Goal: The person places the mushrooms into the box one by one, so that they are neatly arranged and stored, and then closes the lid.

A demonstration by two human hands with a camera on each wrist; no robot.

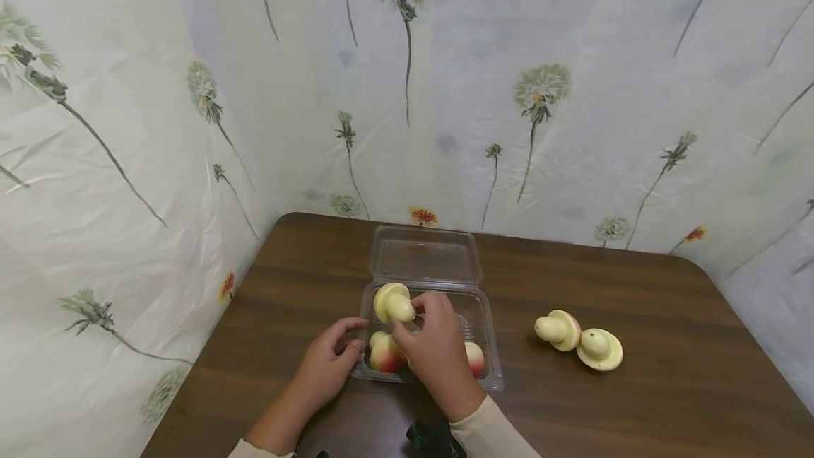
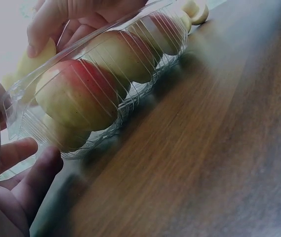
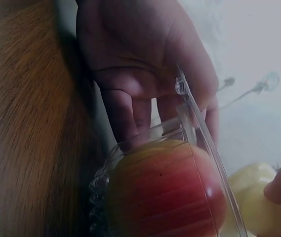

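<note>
Clear plastic glints on the brown worktop (image 1: 668, 401): it's the container (image 1: 493, 341), its lid (image 1: 425, 256) laid back on the far side, and two hands are at work around it! Right hand (image 1: 435, 338) reaches in over the container's near wall, thumb and fingers pinching the pale stem of a mushroom-shaped piece (image 1: 389, 300), and that piece sits up at the container's far left corner, cap tipped towards the left. Over at the container's left wall, here's the left hand (image 1: 331, 362), fingers loosely bent and apart, tips right at the rim; whether they press on it, I cannot tell. Look along the container's near wall: a red-and-yellow piece (image 1: 386, 355) fills the near left corner, another blushing piece (image 1: 473, 357) shows at the near right, and the left wrist view catches one more between them through the ribbed plastic. Out to the right of the container, well apart from it, a stemmed piece (image 1: 558, 331) lies tilted, with a second stemmed piece (image 1: 600, 350) just beside it, stem up. Behind the container, a dandelion-print sheet (image 1: 445, 161) hangs beyond the worktop's edge.
</note>
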